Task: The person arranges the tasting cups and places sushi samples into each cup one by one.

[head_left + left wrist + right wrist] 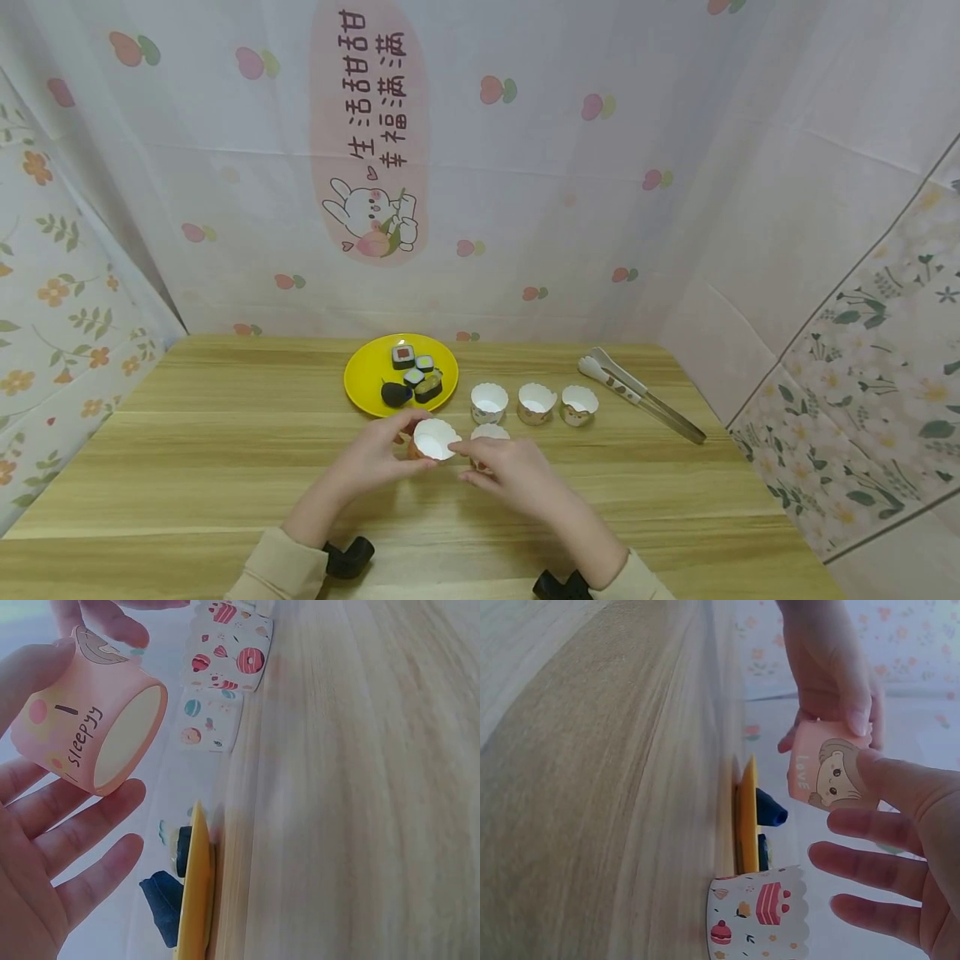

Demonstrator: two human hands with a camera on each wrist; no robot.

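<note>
Above the table, a pink paper baking cup (436, 438) is held by both hands, with its white inside showing in the head view. My left hand (375, 454) grips its left side between thumb and fingers. My right hand (517, 475) pinches the right rim with thumb and forefinger; the other fingers are spread in the right wrist view. The cup's printed side (82, 720) reads "sleepyy" in the left wrist view. Partly hidden behind the right hand stands a white baking cup (490, 432), printed with cakes (761, 911) in the right wrist view.
Three more baking cups (536, 404) stand in a row behind. At back left, a yellow plate (363, 375) carries several sushi pieces (403, 358) and a dark eggplant-shaped piece (395, 393). Tongs (641, 393) lie at the right. A printed curtain (525, 208) hangs behind the wooden table (187, 467).
</note>
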